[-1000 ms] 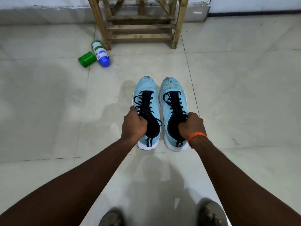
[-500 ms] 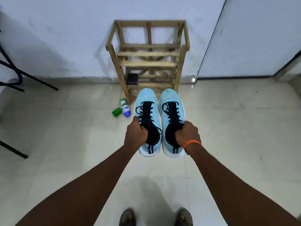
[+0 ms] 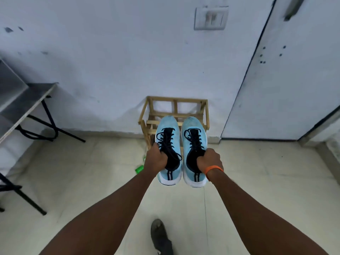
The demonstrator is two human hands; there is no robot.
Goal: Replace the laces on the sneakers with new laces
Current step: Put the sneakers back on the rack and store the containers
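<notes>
A pale wall (image 3: 110, 61) fills the upper half of the view, and a light tiled floor (image 3: 73, 181) spreads below it. A white door (image 3: 285, 89) stands at the right, closed as far as the view shows. At the left edge is a grey-topped table (image 3: 27, 100) on black legs, only partly in view. A low wooden rack (image 3: 175, 107) stands against the wall near the middle. In front of it, both arms reach forward and hold a pair of light blue sneakers in the air, clear of the floor. The left sneaker (image 3: 168, 124) and the right sneaker (image 3: 193, 124) hang side by side, almost touching along their inner edges. Their toes point away toward the wall and their white heels are nearest the camera. The left hand (image 3: 156, 161) grips the outer edge of the left sneaker's collar, fingers curled down into the dark opening. The right hand (image 3: 209, 160) grips the right sneaker the same way (the fingertips of both are hidden inside the shoes). One foot in a dark sandal (image 3: 161, 236) shows at the bottom edge. A switch plate (image 3: 211, 18) sits high on the wall. An orange wristband (image 3: 214, 169) circles the right wrist. Black laces (image 3: 165, 138) are threaded through the eyelets of both sneakers. A small green object (image 3: 139, 169) lies on the floor just left of the left hand, too blurred to identify.
</notes>
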